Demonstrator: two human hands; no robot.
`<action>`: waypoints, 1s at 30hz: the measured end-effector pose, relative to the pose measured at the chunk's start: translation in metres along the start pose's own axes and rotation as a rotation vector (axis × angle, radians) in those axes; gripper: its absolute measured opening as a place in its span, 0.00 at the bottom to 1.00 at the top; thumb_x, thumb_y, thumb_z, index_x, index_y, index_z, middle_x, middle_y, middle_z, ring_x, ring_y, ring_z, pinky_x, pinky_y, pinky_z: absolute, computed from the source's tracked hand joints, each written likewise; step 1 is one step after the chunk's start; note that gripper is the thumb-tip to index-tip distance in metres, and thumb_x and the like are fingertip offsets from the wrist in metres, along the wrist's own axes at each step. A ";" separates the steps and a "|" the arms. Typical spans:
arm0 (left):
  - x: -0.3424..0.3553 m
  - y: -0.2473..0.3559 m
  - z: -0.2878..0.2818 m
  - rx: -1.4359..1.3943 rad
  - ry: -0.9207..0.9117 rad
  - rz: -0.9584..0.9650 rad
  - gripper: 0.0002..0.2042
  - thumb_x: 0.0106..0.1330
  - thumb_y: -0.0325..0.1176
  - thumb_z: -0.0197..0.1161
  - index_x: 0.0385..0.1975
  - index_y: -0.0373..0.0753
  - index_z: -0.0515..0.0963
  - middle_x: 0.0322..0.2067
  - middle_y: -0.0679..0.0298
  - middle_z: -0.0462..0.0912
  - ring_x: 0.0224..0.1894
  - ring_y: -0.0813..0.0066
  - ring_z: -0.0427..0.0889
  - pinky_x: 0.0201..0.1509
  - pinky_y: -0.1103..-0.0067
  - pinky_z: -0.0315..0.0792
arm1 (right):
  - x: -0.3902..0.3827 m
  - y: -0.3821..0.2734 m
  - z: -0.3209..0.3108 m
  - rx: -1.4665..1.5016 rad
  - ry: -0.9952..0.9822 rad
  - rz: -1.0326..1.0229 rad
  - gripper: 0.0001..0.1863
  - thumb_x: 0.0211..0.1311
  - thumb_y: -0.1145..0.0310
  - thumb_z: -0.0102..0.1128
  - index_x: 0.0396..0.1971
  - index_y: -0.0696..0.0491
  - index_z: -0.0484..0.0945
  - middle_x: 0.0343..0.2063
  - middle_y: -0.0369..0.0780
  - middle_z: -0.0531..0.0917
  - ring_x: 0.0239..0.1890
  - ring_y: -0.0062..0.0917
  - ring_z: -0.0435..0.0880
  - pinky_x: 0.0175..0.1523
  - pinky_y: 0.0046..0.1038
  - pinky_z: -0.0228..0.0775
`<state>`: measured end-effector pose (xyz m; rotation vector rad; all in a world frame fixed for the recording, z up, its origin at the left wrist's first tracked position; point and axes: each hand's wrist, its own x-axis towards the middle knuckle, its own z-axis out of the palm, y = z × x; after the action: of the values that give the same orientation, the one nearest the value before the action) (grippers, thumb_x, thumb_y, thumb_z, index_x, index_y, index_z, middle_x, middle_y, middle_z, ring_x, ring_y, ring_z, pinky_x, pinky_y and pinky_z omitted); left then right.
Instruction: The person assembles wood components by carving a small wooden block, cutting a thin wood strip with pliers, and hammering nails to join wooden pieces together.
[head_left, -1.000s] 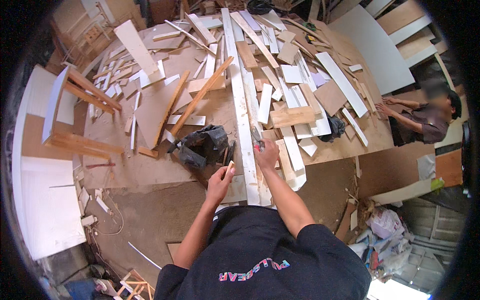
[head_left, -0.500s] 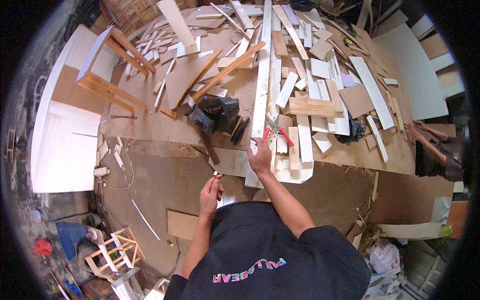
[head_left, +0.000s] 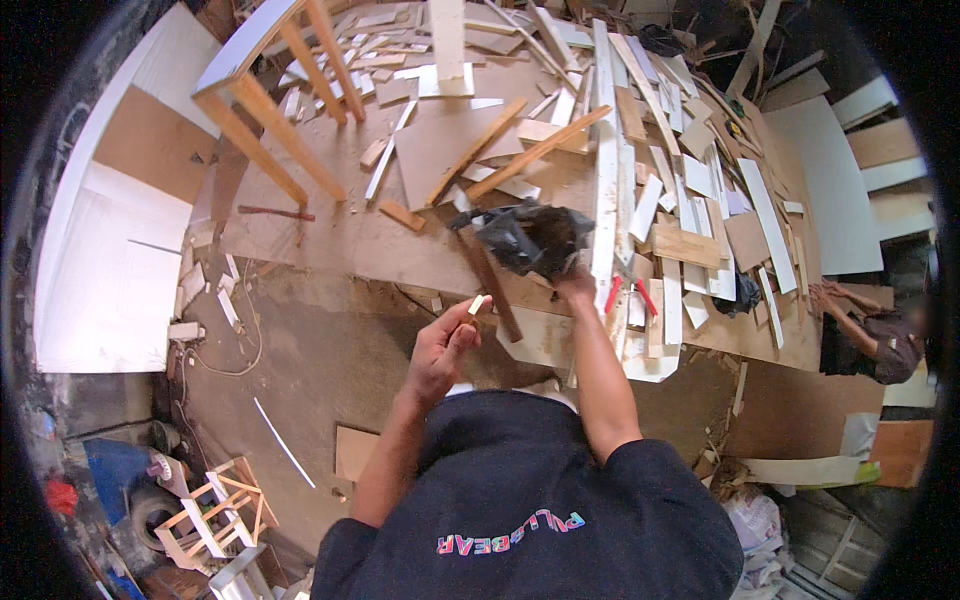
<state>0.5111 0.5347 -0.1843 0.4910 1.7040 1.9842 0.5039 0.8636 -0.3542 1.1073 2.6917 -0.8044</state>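
My left hand (head_left: 445,345) is raised in front of my chest and pinches a small pale wood piece (head_left: 477,304) between thumb and fingers. My right hand (head_left: 577,288) reaches forward to the lower right edge of a crumpled black plastic bag (head_left: 528,238) and grips it; the fingertips are hidden by the bag. The bag lies on a brown board workbench (head_left: 330,240), beside a long white plank (head_left: 604,150) that runs away from me.
Wood offcuts and strips (head_left: 690,200) litter the bench. A red-handled tool (head_left: 612,297) lies by my right wrist. A wooden frame with legs (head_left: 270,110) stands far left, a white panel (head_left: 110,270) beyond it. Another person (head_left: 870,340) crouches at right.
My right hand has left the long white plank and moved onto the black bag. My left hand has risen off the bench with the small pale piece. The view has swung left.
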 end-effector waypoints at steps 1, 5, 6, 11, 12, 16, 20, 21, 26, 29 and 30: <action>0.001 0.007 -0.023 0.009 -0.023 0.002 0.26 0.80 0.51 0.59 0.67 0.38 0.77 0.34 0.73 0.76 0.38 0.82 0.73 0.47 0.82 0.70 | 0.006 0.009 0.011 0.045 0.010 0.050 0.23 0.58 0.53 0.69 0.44 0.58 0.87 0.33 0.53 0.90 0.40 0.42 0.92 0.47 0.41 0.82; 0.012 0.012 -0.098 0.063 -0.038 -0.001 0.24 0.81 0.48 0.58 0.66 0.38 0.77 0.33 0.72 0.76 0.38 0.83 0.72 0.47 0.83 0.70 | 0.011 0.058 0.037 0.213 0.219 0.186 0.21 0.61 0.56 0.70 0.47 0.55 0.88 0.35 0.49 0.91 0.40 0.35 0.92 0.46 0.35 0.81; 0.015 0.010 -0.116 0.111 -0.018 -0.008 0.24 0.81 0.48 0.58 0.66 0.39 0.77 0.32 0.72 0.76 0.37 0.83 0.72 0.47 0.83 0.70 | 0.002 0.046 0.046 0.230 0.238 0.190 0.22 0.61 0.57 0.70 0.49 0.55 0.88 0.35 0.48 0.91 0.40 0.34 0.92 0.47 0.34 0.80; 0.036 -0.009 -0.149 0.098 -0.076 -0.160 0.21 0.82 0.44 0.57 0.65 0.38 0.78 0.30 0.72 0.75 0.36 0.83 0.72 0.45 0.82 0.70 | -0.051 0.007 0.056 0.198 0.477 0.061 0.32 0.60 0.65 0.72 0.65 0.59 0.76 0.53 0.51 0.86 0.53 0.38 0.87 0.56 0.36 0.78; 0.038 -0.018 -0.152 0.124 -0.071 -0.164 0.21 0.82 0.44 0.57 0.65 0.38 0.78 0.30 0.72 0.75 0.36 0.83 0.73 0.45 0.82 0.70 | -0.069 -0.023 0.056 0.010 0.553 -0.035 0.35 0.61 0.66 0.72 0.67 0.59 0.73 0.57 0.53 0.83 0.57 0.40 0.85 0.59 0.36 0.77; 0.056 -0.039 -0.133 0.097 -0.084 -0.241 0.21 0.82 0.45 0.55 0.62 0.36 0.80 0.29 0.72 0.75 0.34 0.84 0.72 0.42 0.83 0.70 | -0.098 -0.092 0.025 0.544 0.456 0.122 0.37 0.61 0.64 0.74 0.68 0.60 0.71 0.60 0.53 0.79 0.63 0.42 0.79 0.68 0.40 0.70; 0.070 -0.053 -0.107 0.003 -0.204 -0.321 0.24 0.83 0.52 0.50 0.62 0.39 0.79 0.25 0.77 0.70 0.24 0.89 0.62 0.27 0.85 0.56 | -0.044 -0.072 0.022 0.610 0.690 0.065 0.37 0.61 0.62 0.74 0.67 0.60 0.70 0.59 0.52 0.81 0.62 0.38 0.80 0.64 0.38 0.73; 0.072 -0.048 -0.105 -0.016 -0.211 -0.395 0.24 0.84 0.51 0.49 0.60 0.38 0.81 0.26 0.75 0.71 0.29 0.86 0.68 0.33 0.84 0.62 | -0.030 -0.070 0.018 0.687 0.641 0.085 0.35 0.61 0.62 0.74 0.66 0.60 0.72 0.57 0.51 0.82 0.60 0.38 0.82 0.62 0.38 0.74; 0.098 -0.033 -0.105 -0.070 -0.208 -0.396 0.25 0.84 0.51 0.47 0.61 0.36 0.78 0.24 0.76 0.67 0.23 0.88 0.61 0.27 0.84 0.56 | 0.034 -0.047 0.013 0.608 0.458 -0.035 0.15 0.70 0.67 0.69 0.48 0.61 0.81 0.31 0.37 0.86 0.23 0.19 0.81 0.33 0.25 0.76; 0.107 -0.039 -0.128 0.032 -0.079 -0.377 0.29 0.83 0.58 0.45 0.62 0.36 0.77 0.24 0.75 0.70 0.20 0.87 0.62 0.24 0.84 0.56 | 0.050 -0.086 -0.017 1.104 0.487 -0.033 0.09 0.77 0.67 0.60 0.46 0.58 0.82 0.32 0.35 0.86 0.29 0.18 0.83 0.36 0.24 0.78; 0.109 -0.035 -0.128 0.042 -0.036 -0.386 0.29 0.83 0.57 0.46 0.62 0.36 0.78 0.24 0.75 0.70 0.21 0.87 0.62 0.24 0.84 0.56 | 0.049 -0.104 -0.041 1.227 0.499 -0.053 0.10 0.79 0.67 0.58 0.47 0.57 0.82 0.32 0.35 0.86 0.30 0.18 0.83 0.37 0.24 0.78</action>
<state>0.3546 0.4962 -0.2440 0.1899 1.6736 1.6569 0.4002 0.8539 -0.2891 1.5282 2.4127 -2.6655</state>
